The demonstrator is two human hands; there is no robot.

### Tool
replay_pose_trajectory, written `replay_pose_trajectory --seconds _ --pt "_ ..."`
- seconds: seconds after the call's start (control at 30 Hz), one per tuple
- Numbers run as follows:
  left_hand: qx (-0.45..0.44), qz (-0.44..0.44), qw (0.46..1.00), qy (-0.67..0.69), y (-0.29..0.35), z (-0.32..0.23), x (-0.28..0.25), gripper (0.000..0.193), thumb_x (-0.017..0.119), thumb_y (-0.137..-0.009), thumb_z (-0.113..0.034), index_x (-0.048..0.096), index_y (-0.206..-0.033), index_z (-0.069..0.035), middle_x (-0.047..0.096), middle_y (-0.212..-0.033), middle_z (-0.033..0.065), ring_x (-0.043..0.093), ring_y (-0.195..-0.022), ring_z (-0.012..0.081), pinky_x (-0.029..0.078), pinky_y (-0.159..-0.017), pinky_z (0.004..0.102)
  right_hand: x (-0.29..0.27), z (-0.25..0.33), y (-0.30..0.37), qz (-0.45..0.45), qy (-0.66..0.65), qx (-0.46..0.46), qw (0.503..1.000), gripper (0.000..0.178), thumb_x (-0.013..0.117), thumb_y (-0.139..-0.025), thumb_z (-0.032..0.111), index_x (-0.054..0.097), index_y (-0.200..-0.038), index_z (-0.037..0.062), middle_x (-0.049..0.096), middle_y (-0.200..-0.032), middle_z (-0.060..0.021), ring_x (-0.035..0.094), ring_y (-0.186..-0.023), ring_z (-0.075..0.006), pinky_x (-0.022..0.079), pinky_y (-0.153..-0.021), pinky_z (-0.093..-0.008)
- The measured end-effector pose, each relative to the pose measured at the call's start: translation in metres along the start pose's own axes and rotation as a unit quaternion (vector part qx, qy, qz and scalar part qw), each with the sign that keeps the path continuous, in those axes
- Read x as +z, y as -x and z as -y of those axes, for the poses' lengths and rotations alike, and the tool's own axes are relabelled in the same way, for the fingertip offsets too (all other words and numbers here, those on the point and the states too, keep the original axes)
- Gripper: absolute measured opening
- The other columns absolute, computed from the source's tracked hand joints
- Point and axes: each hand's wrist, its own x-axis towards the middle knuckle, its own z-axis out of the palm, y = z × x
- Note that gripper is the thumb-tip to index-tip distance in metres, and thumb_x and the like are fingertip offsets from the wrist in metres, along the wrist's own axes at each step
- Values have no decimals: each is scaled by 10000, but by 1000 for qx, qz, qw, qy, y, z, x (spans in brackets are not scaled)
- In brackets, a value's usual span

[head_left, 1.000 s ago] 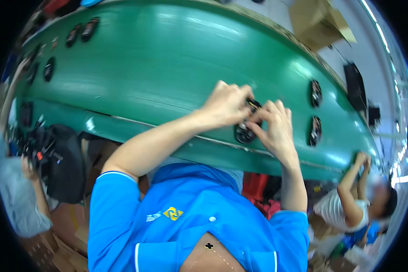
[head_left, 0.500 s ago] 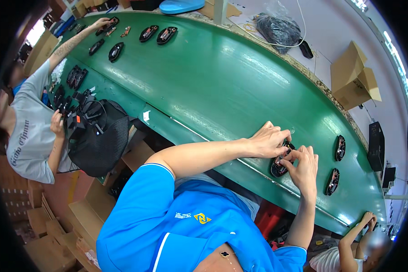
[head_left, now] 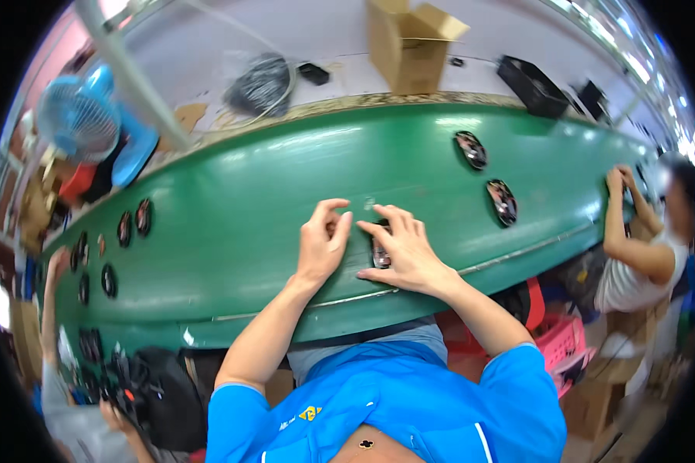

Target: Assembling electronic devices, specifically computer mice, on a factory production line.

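Observation:
A dark, opened computer mouse lies on the green work surface in front of me, its inner parts showing. My right hand spans it with fingers spread, thumb by the mouse's near end and index finger over its far end; the palm side is hidden. Just left of the mouse, apart from it, is my left hand. Its thumb and index finger stand apart with nothing seen between them, and the other fingers curl in.
Two more opened mice lie to the right, and several mouse pieces at the left. Along the back edge stand a cardboard box, a black bin and a blue fan. Co-workers sit at both sides; one person's hands rest at the right end.
My view has swung to the right. Both hands were pinching at the mouse; now the left has come away from it and the right has spread its fingers over it.

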Motion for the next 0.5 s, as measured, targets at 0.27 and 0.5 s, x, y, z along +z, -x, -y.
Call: replay_pose_trajectory --seconds 0.27,0.5 --pt "1 15 1000 -10 -5 -5 -5 220 594 -929 -20 606 -1149 -30 552 -689 6 461 -578 78 387 -548 223 -1 -47 -37 -67 7 27 997 675 723 -840 381 479 -1416 130 342 -1499 -187 320 -1392 -370 316 -1078 -508" --pt "132 -30 989 -59 -2 11 -6 265 588 -931 -10 590 -1194 -32 591 -844 47 494 -654 80 414 -587 221 12 25 -55 -266 -143 -179 936 339 650 -825 100 644 -1164 92 544 -1317 -96 516 -1197 -278 415 -1022 -406"
